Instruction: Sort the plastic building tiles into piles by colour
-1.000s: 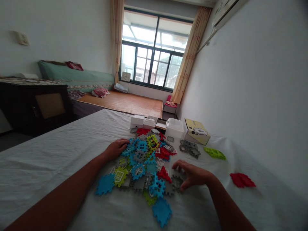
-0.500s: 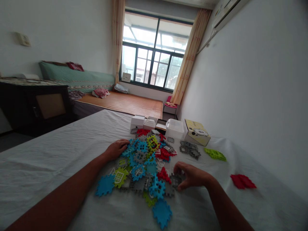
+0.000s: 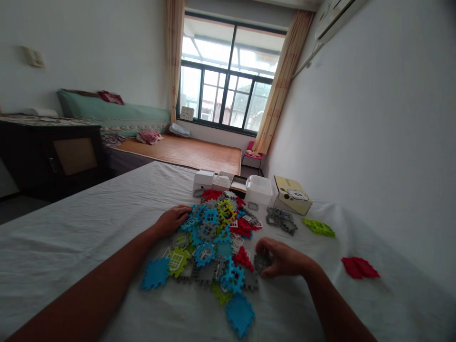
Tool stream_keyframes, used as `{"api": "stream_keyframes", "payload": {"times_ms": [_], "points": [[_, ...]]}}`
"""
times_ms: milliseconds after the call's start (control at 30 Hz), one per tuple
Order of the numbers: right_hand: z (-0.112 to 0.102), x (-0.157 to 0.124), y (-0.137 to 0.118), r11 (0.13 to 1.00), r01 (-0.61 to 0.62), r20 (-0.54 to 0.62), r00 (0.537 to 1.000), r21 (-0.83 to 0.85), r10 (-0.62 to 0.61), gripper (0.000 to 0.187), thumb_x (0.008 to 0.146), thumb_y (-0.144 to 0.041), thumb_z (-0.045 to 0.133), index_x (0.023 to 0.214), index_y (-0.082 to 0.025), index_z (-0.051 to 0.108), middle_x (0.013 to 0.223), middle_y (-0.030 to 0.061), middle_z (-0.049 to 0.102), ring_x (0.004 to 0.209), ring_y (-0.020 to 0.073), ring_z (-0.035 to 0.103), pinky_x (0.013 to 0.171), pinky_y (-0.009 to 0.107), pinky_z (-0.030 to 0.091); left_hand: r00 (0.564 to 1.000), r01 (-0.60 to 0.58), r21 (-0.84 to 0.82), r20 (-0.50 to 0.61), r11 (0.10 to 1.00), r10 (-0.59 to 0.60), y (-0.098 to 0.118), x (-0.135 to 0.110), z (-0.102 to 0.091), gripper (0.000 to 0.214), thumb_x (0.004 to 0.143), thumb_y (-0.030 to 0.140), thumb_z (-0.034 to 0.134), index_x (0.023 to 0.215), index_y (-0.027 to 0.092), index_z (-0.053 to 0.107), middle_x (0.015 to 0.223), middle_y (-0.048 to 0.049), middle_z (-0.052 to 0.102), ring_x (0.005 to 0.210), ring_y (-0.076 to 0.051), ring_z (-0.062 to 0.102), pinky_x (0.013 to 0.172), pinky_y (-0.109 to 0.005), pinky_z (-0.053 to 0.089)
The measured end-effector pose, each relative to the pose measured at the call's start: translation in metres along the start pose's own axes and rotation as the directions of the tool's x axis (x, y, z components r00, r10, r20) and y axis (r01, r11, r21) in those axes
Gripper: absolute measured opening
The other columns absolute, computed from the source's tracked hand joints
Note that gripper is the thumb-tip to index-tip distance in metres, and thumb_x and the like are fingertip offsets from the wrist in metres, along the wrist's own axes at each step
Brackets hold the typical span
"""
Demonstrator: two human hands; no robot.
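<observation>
A heap of interlocking plastic tiles point(image 3: 204, 254) in blue, grey, lime, red and white lies on a sheet-covered surface between my hands. My left hand point(image 3: 173, 220) rests against the heap's left side, fingers stretched over the edge of the blue tiles point(image 3: 188, 223); it grips nothing that I can see. On the right, my right hand point(image 3: 280, 256) has thumb and fingers closed around a grey tile point(image 3: 261, 262), partly hidden by the fingers. Near it lie a red tile point(image 3: 242, 259) and a blue cut-out tile point(image 3: 233, 278).
Right of the heap lie separate grey tiles point(image 3: 281, 220), lime tiles point(image 3: 318, 228) and red tiles point(image 3: 359, 268). Behind it stand a white box point(image 3: 204, 179), a black-edged box point(image 3: 238, 184), a clear plastic bin point(image 3: 258, 190) and a yellow carton point(image 3: 292, 195).
My right hand has shifted very slightly, with the grey tile turning a little in its fingers. My left hand and the heap look the same.
</observation>
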State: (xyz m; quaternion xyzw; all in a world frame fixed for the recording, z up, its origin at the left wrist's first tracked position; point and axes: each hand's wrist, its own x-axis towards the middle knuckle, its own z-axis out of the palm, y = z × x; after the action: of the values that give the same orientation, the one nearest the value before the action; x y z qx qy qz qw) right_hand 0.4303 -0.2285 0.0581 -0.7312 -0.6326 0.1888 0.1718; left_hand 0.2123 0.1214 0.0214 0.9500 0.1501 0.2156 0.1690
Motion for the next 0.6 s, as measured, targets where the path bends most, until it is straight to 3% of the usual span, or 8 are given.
{"api": "stream_keyframes", "payload": {"times_ms": [67,133,233,300,433,600], "points": [[0.000,0.001,0.014,1.000,0.004,-0.080,0.997,-0.024,-0.006,0.047,0.060,-0.033,0.068,0.103,-0.023,0.054,0.096,0.0020,0.056,0.084,0.0159,0.053,0.076,0.027,0.043,1.000,0.003,-0.003,-0.003,1.000,-0.003,0.001,0.000,0.000,0.038,0.081,0.036,0.037,0.105,0.019,0.062,0.112,-0.0032,0.060,0.103,-0.018,0.055,0.091,-0.026,0.041],[-0.002,0.003,0.036,0.994,-0.064,-0.242,0.969,-0.088,0.041,0.045,0.063,-0.029,0.064,0.107,-0.021,0.054,0.100,0.0045,0.056,0.090,0.0183,0.052,0.080,0.030,0.042,1.000,0.007,-0.008,-0.008,1.000,-0.008,0.000,0.001,0.000,0.037,0.081,0.037,0.037,0.105,0.021,0.062,0.112,-0.0024,0.060,0.102,-0.017,0.055,0.090,-0.026,0.041],[-0.003,0.010,0.070,0.941,-0.263,-0.516,0.848,-0.214,0.120,0.048,0.065,-0.026,0.058,0.112,-0.019,0.053,0.107,0.0083,0.056,0.100,0.0230,0.049,0.085,0.036,0.040,1.000,0.003,-0.010,-0.008,1.000,-0.003,0.000,0.000,0.000,0.037,0.081,0.037,0.037,0.104,0.021,0.062,0.112,-0.0020,0.061,0.102,-0.017,0.055,0.091,-0.026,0.041],[-0.003,0.016,0.086,0.891,-0.369,-0.630,0.766,-0.266,0.129,0.048,0.067,-0.026,0.057,0.114,-0.019,0.052,0.111,0.0091,0.055,0.103,0.0245,0.046,0.085,0.037,0.039,1.000,-0.001,-0.005,-0.003,1.000,0.001,0.000,0.000,-0.001,0.038,0.081,0.037,0.037,0.104,0.021,0.062,0.112,-0.0021,0.061,0.102,-0.018,0.055,0.091,-0.026,0.041],[-0.002,0.024,0.097,0.834,-0.463,-0.738,0.667,-0.299,0.106,0.043,0.074,-0.028,0.053,0.116,-0.024,0.051,0.118,0.0063,0.054,0.106,0.0249,0.044,0.083,0.037,0.039,1.000,-0.005,0.001,0.000,1.000,0.005,0.001,0.000,-0.001,0.038,0.081,0.036,0.037,0.104,0.021,0.062,0.112,-0.0027,0.061,0.102,-0.018,0.055,0.090,-0.026,0.041],[-0.003,0.022,0.097,0.809,-0.506,-0.788,0.609,-0.301,0.088,0.033,0.080,-0.029,0.048,0.111,-0.022,0.056,0.117,0.0068,0.056,0.106,0.0247,0.045,0.083,0.037,0.038,1.000,-0.001,0.007,-0.003,1.000,0.001,0.000,0.000,0.000,0.037,0.081,0.036,0.037,0.104,0.021,0.062,0.111,-0.0031,0.061,0.102,-0.018,0.055,0.091,-0.026,0.040]]}}
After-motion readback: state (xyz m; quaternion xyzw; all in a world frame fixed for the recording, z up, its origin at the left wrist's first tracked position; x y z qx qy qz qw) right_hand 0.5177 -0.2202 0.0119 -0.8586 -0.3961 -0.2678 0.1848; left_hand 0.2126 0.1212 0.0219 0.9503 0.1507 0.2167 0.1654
